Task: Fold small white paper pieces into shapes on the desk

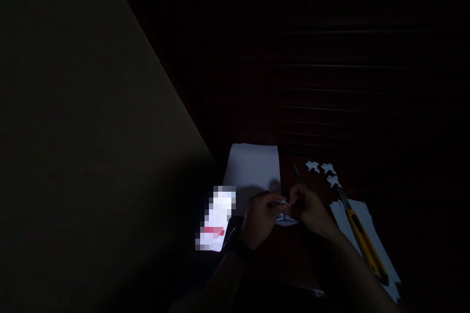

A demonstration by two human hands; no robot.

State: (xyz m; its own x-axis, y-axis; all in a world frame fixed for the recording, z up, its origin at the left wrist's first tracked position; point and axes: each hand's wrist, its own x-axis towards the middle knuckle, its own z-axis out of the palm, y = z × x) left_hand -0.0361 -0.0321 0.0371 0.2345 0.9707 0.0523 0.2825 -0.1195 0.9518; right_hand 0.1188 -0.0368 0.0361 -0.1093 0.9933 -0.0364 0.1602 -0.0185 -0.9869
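Observation:
The scene is very dark. My left hand (261, 220) and my right hand (310, 210) meet over a small white paper piece (286, 217) on a dark table. Both hands have curled fingers pinched on that piece. A thin dark stick, perhaps a pen (298, 176), rises from my right hand's fingers. A wristband sits on my left wrist.
A white paper sheet (253, 166) lies just beyond my hands. Three small white paper cut-outs (325, 171) lie at the right. A yellow utility knife (362, 237) rests on another white sheet (382, 254). A bright pixelated screen (216, 220) glows at the left. A beige wall (73, 132) fills the left.

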